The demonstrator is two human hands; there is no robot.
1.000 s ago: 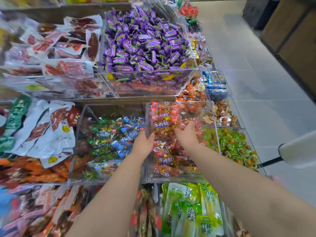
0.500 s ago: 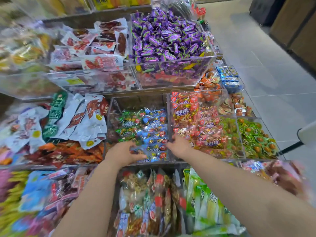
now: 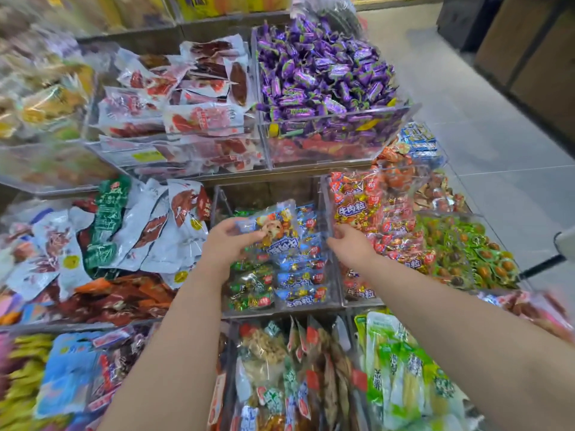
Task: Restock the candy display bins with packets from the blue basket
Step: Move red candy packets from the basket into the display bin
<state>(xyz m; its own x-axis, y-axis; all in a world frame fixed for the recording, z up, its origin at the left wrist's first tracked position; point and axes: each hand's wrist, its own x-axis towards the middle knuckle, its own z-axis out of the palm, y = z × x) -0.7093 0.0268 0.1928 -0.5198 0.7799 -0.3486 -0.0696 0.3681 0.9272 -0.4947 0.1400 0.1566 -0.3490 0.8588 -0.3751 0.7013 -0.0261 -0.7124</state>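
My left hand (image 3: 228, 245) grips a clear blue candy packet (image 3: 277, 228) by its left end and holds it tilted above the middle acrylic bin (image 3: 217, 200). That bin holds blue packets on its right side and green packets (image 3: 249, 284) on its left. My right hand (image 3: 353, 248) hovers at the divider between this bin and the bin of red packets (image 3: 370, 213). Its fingers are loosely curled and I see nothing in them. The blue basket is out of view.
Purple wrapped candies (image 3: 323, 73) fill a bin on the upper tier, with red-and-white meat packets (image 3: 193, 98) to its left. A bin of green packets (image 3: 466, 253) sits at the right, and green pouches (image 3: 401, 368) lie in front. A tiled aisle floor (image 3: 485, 126) runs along the right.
Both hands left the red packet bin and came left to the blue-and-green bin. My left hand has taken hold of a blue packet and raised it.
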